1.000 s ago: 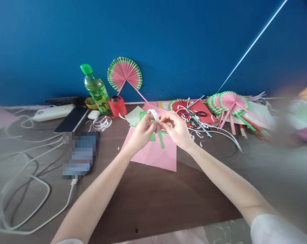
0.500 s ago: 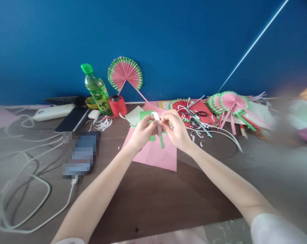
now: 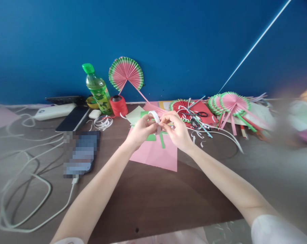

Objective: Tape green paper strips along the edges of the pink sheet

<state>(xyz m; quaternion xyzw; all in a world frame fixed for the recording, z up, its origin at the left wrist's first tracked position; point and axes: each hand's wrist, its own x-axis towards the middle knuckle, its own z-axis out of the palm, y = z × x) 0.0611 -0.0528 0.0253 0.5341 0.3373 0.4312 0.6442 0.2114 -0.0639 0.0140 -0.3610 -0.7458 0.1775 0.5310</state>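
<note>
My left hand (image 3: 141, 131) is closed around a white tape roll (image 3: 154, 116), which stands on edge between the fingers. The fingertips of my right hand (image 3: 175, 130) are pinched together at the roll's right side; whatever they grip there is too small to make out. Below both hands lies a pink paper sheet (image 3: 157, 156). Green paper pieces (image 3: 151, 137) show on it, partly covered by the hands. Just behind, a pale green sheet (image 3: 135, 116) and pleated pink paper (image 3: 153, 106) stick out.
A pink-green folded fan (image 3: 126, 73) leans on the blue wall beside a green bottle (image 3: 99, 91) and a red thread spool (image 3: 118, 105). Scissors (image 3: 197, 117) lie among strips at right, near more fans (image 3: 233, 101). A phone (image 3: 82, 154) and cables occupy the left.
The tape roll has tilted and shifted slightly left with my left hand. My right hand stays pinched beside it, and the view has moved a little.
</note>
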